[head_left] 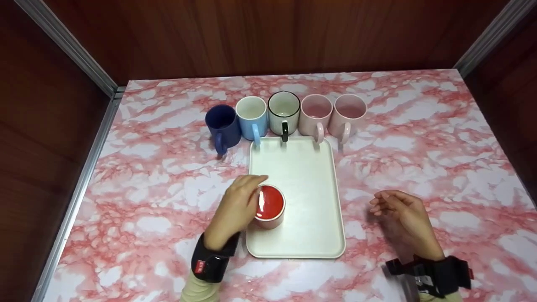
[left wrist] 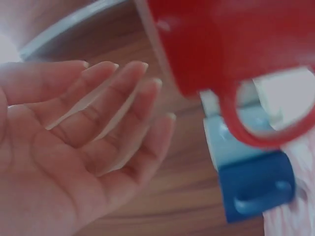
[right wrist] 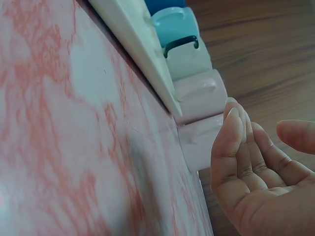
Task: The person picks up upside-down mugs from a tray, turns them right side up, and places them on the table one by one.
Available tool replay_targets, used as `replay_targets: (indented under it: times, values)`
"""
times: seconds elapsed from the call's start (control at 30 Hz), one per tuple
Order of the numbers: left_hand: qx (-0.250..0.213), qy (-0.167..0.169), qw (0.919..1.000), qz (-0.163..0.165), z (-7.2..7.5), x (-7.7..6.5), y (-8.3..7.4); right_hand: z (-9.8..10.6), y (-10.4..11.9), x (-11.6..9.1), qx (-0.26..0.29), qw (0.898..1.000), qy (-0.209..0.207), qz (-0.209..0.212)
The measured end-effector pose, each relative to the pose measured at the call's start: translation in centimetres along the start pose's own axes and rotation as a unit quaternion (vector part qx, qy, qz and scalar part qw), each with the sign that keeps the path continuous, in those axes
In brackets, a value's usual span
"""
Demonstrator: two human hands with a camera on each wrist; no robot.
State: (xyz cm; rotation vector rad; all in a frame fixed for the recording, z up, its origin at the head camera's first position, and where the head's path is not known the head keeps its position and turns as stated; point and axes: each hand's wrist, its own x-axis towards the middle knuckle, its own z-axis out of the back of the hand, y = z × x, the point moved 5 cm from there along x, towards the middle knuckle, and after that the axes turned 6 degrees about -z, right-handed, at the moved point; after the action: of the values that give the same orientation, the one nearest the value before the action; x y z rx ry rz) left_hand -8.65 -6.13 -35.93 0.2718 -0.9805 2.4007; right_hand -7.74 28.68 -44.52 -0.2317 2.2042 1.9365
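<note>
A red mug [head_left: 272, 205] with a pale rim stands on the left front part of the cream tray [head_left: 312, 201]. Beside it, over the tray's left edge, is my left hand [head_left: 236, 205]. In the left wrist view, that hand's fingers are loosely extended with nothing in them, and the red mug [left wrist: 211, 44] with its ring handle is apart from the fingertips. My right hand [head_left: 409, 218] hovers to the right of the tray. Its fingers are relaxed and bent a little, holding nothing, as the right wrist view also shows.
Behind the tray stands a row of mugs: dark blue [head_left: 223, 128], light blue [head_left: 252, 119], white with a black rim [head_left: 284, 115], and two pink ones [head_left: 315, 115], handles facing me. Marbled red-and-white tabletop [head_left: 159, 222] surrounds them. Brown panels [head_left: 268, 37] enclose the back and sides.
</note>
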Motion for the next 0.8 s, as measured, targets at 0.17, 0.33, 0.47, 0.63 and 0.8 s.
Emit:
replay_targets:
  times: [0.17, 0.33, 0.47, 0.63, 0.8]
  values:
    - [0.048, 0.035, 0.9981, 0.018, 0.0, -0.7, 2.0, 0.1, 0.0, 0.0, -0.002, 1.000, 0.005, -0.004]
    - [0.077, 0.059, 0.9951, 0.018, -0.3, -1.0, 3.3, 0.0, 0.0, 0.1, -0.007, 1.000, 0.006, -0.005]
    - [0.075, 0.060, 0.9953, 0.008, -0.8, -1.0, 4.0, 0.0, -0.1, 0.1, -0.006, 1.000, 0.005, -0.006]
    - [0.088, 0.055, 0.9945, 0.004, -1.2, -0.9, 4.3, 0.0, -0.2, 0.1, -0.009, 1.000, 0.002, -0.010]
    - [0.115, 0.048, 0.9921, -0.017, -1.2, -1.0, 3.8, 0.2, -0.3, -0.1, -0.007, 1.000, 0.005, -0.012]
